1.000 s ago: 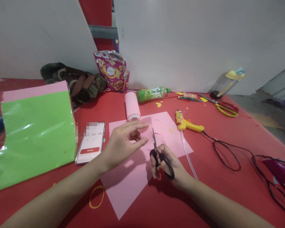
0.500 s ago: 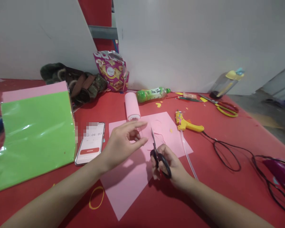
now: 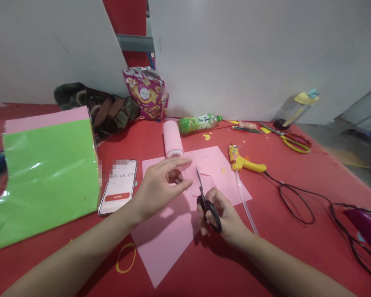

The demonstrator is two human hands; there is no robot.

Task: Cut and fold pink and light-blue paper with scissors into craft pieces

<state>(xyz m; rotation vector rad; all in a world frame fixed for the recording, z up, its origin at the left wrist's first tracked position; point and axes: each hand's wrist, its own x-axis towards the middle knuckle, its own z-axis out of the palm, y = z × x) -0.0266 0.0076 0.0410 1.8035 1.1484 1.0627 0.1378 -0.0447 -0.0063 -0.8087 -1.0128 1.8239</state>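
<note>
My left hand (image 3: pixel 157 187) hovers over a pink paper sheet (image 3: pixel 170 231) on the red table. Its thumb and forefinger pinch a small pink paper piece (image 3: pixel 186 170) that is hard to tell apart from the sheet below. My right hand (image 3: pixel 222 214) grips black-handled scissors (image 3: pixel 207 203), fingers through the loops. The blades point up and away, their tips just right of the left fingertips, beside the pinched piece.
A phone (image 3: pixel 119 186) lies left of the sheet, beside green and pink sheets (image 3: pixel 46 173). Behind are a pink roll (image 3: pixel 172 138), a green bottle (image 3: pixel 199 122) and a snack bag (image 3: pixel 146 93). A yellow glue gun (image 3: pixel 244 163), black cable (image 3: pixel 297 202) and other scissors (image 3: pixel 293 141) lie right. A rubber band (image 3: pixel 125 258) lies near.
The scissors' blades have tilted slightly left and drawn closer together. The pink piece in my left fingers has dropped a little. Both hands stay in place.
</note>
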